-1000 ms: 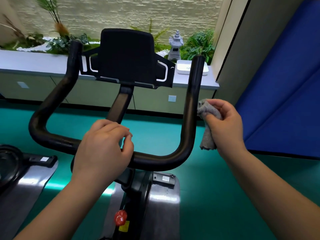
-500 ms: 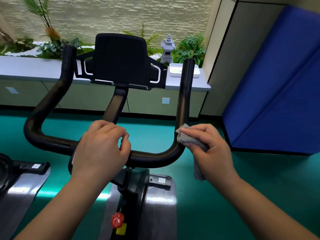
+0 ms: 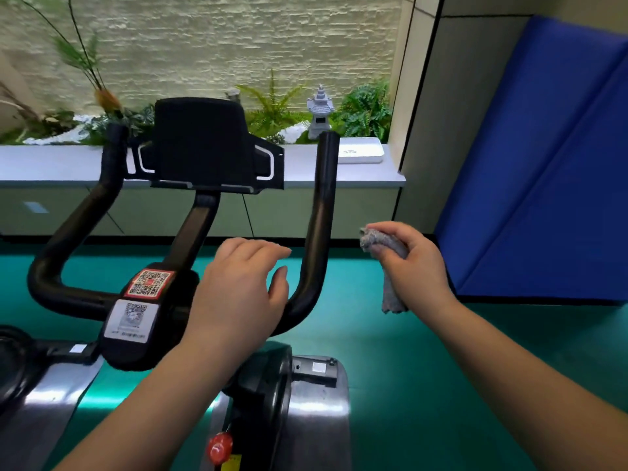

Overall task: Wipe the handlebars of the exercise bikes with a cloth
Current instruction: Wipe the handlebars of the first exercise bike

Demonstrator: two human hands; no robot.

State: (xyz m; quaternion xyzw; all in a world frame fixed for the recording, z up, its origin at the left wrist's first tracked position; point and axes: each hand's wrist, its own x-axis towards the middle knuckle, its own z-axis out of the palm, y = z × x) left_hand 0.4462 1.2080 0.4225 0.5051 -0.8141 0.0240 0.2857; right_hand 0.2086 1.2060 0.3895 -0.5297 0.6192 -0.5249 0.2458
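Observation:
The black handlebar (image 3: 321, 212) of an exercise bike curves up on both sides of a black tablet holder (image 3: 200, 144). My left hand (image 3: 243, 290) hovers over the bar's lower right bend, fingers spread and holding nothing. My right hand (image 3: 411, 263) is off to the right of the bar's right upright, apart from it, closed around a crumpled grey cloth (image 3: 390, 294) that hangs down below the fist. Two QR stickers (image 3: 142, 294) show on the stem pad.
A red knob (image 3: 220, 448) sits low on the frame. Part of a second bike (image 3: 20, 362) shows at the left edge. A grey ledge (image 3: 367, 175) with plants, a stone lantern (image 3: 319, 112) and a white box crosses behind. A blue mat (image 3: 543, 185) leans at right.
My right hand pulled the cloth off the handlebar's right bend and moved right and up. My left hand let go of the bar and opened, shifting right; the QR stickers are uncovered.

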